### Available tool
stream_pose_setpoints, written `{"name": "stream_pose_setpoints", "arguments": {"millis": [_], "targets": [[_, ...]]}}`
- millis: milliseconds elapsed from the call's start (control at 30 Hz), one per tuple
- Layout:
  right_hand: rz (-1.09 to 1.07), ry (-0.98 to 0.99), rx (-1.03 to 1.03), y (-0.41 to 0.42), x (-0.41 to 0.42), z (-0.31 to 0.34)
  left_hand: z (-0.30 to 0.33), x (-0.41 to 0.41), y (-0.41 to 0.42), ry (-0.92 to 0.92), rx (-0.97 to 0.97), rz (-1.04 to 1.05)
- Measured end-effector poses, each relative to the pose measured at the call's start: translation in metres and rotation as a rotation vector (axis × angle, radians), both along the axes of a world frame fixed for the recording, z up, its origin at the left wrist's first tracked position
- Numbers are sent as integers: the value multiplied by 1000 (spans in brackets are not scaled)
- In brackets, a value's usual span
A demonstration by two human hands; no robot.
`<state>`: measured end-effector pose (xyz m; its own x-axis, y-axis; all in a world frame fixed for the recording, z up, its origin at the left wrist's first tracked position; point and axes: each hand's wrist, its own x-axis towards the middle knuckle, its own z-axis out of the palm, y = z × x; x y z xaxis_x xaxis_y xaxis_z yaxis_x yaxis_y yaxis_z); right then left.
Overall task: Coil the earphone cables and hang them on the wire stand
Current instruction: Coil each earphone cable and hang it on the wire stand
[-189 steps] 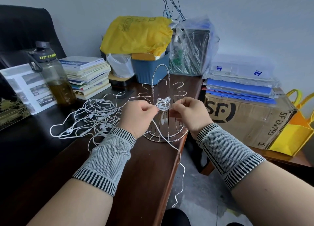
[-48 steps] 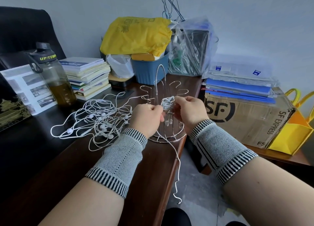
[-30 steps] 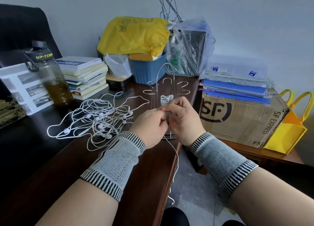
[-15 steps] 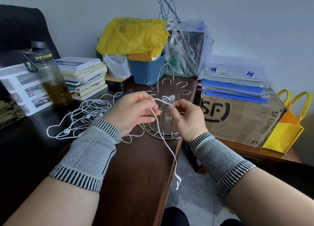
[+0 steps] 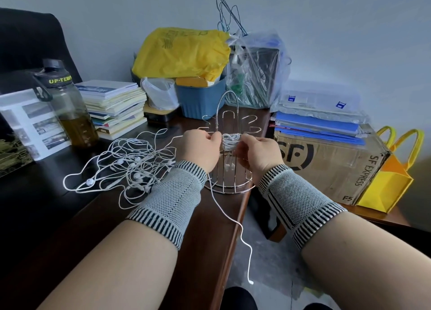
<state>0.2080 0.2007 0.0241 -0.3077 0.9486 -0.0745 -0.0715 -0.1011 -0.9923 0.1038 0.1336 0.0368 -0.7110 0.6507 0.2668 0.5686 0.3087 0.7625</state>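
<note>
A white earphone cable coil [image 5: 229,139] is held between both hands in front of the wire stand [image 5: 229,183]. My right hand [image 5: 258,154] pinches the coil from the right. My left hand [image 5: 198,151] grips the cable at the coil's left side. The cable's loose tail [image 5: 229,218] drops from my left hand over the desk edge, its plug hanging near the floor. Two earbuds [image 5: 229,167] dangle below the coil. A tangled pile of white earphones [image 5: 130,167] lies on the dark desk to the left.
The stand sits at the desk's right edge [image 5: 238,216]. A dark water bottle [image 5: 67,109], a stack of books [image 5: 114,106], a blue bin [image 5: 200,99] under a yellow bag, and a plastic bag stand behind. An SF Express cardboard box [image 5: 331,165] and yellow tote are to the right.
My left hand, which had pulled the cable out to the left, has come back to the coil. The loose tail hangs shorter than several seconds ago and the coil is thicker.
</note>
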Motion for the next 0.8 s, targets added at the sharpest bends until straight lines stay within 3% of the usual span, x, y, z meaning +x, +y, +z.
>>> {"name": "stream_pose_setpoints", "arguments": {"millis": [100,267,533,667,800], "targets": [[-3,-43,-5,3,0,0,-9,-4,0,19,-64,-49],[-2,33,-63,3,2,-4,-16,3,-6,-212,50,-134],[27,118,-56,6,9,-10,-21,7,-18,-362,110,-224],[35,95,80,1,13,-15,-29,3,-23,-267,95,-248],[24,-62,447,-4,16,-21,-28,9,-27,-11,-4,-261]]}}
